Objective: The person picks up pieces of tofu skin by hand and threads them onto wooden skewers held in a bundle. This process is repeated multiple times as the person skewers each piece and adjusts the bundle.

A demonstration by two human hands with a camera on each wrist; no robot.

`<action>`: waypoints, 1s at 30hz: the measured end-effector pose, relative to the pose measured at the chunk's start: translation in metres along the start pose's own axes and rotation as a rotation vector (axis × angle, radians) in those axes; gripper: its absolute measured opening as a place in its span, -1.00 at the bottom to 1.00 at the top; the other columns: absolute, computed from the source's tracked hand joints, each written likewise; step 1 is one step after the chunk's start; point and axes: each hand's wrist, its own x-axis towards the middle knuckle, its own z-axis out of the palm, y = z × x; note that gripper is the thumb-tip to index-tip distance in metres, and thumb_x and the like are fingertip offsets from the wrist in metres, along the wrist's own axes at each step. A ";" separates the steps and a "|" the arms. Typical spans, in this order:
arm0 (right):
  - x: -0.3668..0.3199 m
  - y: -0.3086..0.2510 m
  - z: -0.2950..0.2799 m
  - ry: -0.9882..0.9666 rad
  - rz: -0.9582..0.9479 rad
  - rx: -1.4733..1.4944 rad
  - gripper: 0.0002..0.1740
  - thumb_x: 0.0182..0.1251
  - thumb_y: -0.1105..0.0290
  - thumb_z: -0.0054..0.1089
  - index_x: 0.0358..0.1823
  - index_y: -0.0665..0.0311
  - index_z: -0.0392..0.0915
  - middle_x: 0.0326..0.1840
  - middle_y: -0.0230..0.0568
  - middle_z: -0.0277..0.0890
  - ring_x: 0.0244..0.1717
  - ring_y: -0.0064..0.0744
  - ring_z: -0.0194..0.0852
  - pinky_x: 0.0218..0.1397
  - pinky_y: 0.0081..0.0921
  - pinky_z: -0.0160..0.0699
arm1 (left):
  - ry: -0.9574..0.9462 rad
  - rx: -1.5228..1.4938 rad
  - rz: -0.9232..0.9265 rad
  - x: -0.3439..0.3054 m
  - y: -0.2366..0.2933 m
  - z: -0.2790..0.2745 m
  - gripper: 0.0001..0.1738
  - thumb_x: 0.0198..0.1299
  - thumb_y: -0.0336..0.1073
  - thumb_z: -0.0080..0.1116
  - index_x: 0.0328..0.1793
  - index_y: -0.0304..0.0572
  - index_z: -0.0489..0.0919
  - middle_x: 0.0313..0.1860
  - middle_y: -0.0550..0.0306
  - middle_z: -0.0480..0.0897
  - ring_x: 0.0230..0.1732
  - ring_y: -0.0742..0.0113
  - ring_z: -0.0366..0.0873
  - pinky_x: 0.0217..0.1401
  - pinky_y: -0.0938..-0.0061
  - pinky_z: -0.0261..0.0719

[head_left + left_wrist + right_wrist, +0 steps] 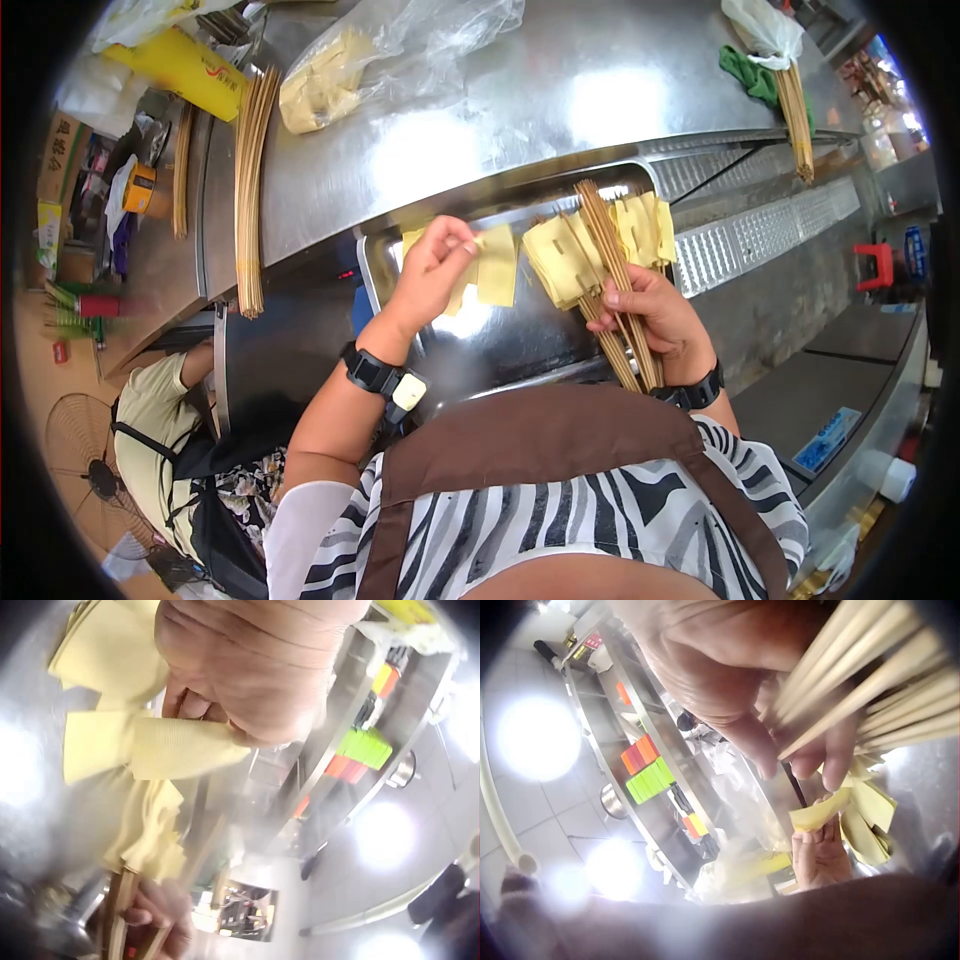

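The left hand (437,270) pinches a pale yellow sheet (180,748) between thumb and fingers, above the left part of a metal tray (372,275). Flat yellow sheets (497,266) lie under and beside it. The right hand (660,318) grips a bundle of thin wooden sticks (603,225), one stick standing apart near the fingertips in the right wrist view. Beside that hand, folded yellow pieces threaded on sticks (560,262) lie in the tray, with more yellow pieces (643,228) at its right end.
A clear bag of yellow sheets (325,85) and a long stick bundle (252,190) lie on the steel counter (530,90). Further right are a green cloth (748,75) and bagged sticks (795,120). Another person (165,420) is at the left, near a fan (85,470).
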 end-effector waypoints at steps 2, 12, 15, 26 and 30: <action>-0.002 -0.002 0.003 0.021 -0.001 -0.027 -0.92 0.26 0.52 0.18 -0.28 0.31 0.45 -0.47 -0.35 0.45 -0.45 -0.55 0.50 -0.06 -0.32 0.64 | 0.215 -0.216 -0.218 0.005 -0.002 -0.005 -0.94 0.35 -0.34 -0.05 -0.10 -0.09 0.41 -0.11 0.16 0.59 -0.09 0.43 0.57 0.04 0.47 0.50; -0.005 -0.002 0.003 -0.015 -0.002 -0.102 -0.86 0.23 0.50 0.24 -0.28 0.27 0.43 -0.47 -0.38 0.48 -0.51 -0.56 0.51 -0.04 -0.40 0.61 | 0.199 -0.607 -0.282 0.023 0.014 0.046 -0.78 0.33 -0.44 -0.02 0.06 -0.32 0.47 -0.05 0.04 0.63 -0.06 0.30 0.63 0.03 0.38 0.63; -0.007 -0.001 0.006 0.008 0.002 -0.089 -0.80 0.20 0.52 0.26 -0.25 0.25 0.38 -0.49 -0.39 0.48 -0.53 -0.56 0.54 -0.07 -0.42 0.63 | 0.290 -0.447 -0.190 0.033 0.028 0.055 -0.80 0.35 -0.38 -0.02 0.05 -0.27 0.41 -0.12 0.07 0.63 -0.18 0.38 0.65 -0.15 0.48 0.66; -0.007 0.000 0.004 0.008 0.022 -0.100 -0.76 0.18 0.58 0.24 -0.29 0.23 0.32 -0.46 -0.30 0.50 -0.55 -0.52 0.57 -0.15 -0.44 0.66 | 0.322 -0.412 -0.037 0.051 0.044 0.066 -0.79 0.39 -0.34 -0.06 0.05 -0.29 0.31 -0.17 0.05 0.62 -0.21 0.42 0.61 -0.18 0.51 0.59; -0.007 0.001 0.003 0.028 0.028 -0.113 -0.76 0.17 0.57 0.25 -0.29 0.23 0.32 -0.48 -0.31 0.50 -0.56 -0.52 0.57 -0.18 -0.45 0.66 | 0.297 -0.417 0.008 0.049 0.042 0.070 -0.78 0.39 -0.35 -0.07 0.06 -0.31 0.32 -0.18 0.06 0.63 -0.20 0.47 0.59 -0.15 0.57 0.55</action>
